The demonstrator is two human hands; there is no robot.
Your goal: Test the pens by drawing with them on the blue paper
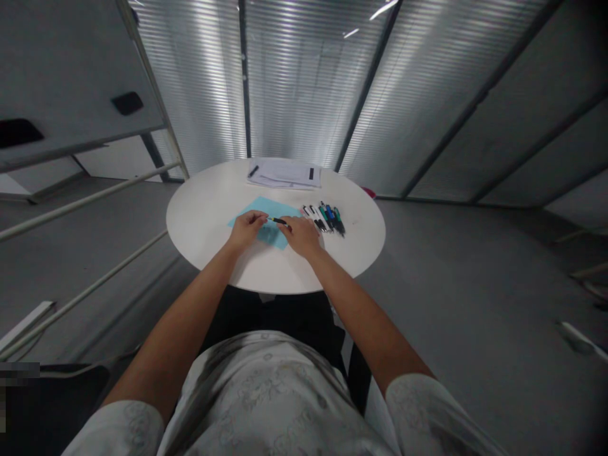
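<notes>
- Two bare hands are seen in the head view, held near each other over a round white table [190, 218].
- One slim black pen with a yellow band [279, 221] is held between them, raised lengthwise above a light-blue sheet of paper [274, 204].
- By the left hand [247, 230], the pen's left end is pinched between thumb and fingers; whether a separate small part is gripped there cannot be told.
- By the right hand [304, 237], the pen's other end is grasped in bent fingers, part of the barrel being covered.
- Small dark marks or pieces are shown on the blue sheet below the pen, too small to be identified.
- Just beyond the right hand, a cluster of white, black, blue and green pens [335, 219] is laid side by side, the nearest being partly hidden.
- At the table's far edge, a stack of white papers [285, 173] is placed, topped by a small dark slender object [253, 171] at its left and marked by a black rectangle [311, 173] at its right.
- Behind the table, a glass wall with slatted grey blinds [294, 88] is seen; to the left, a pale metal frame [95, 192] is set on the grey floor [456, 278].
</notes>
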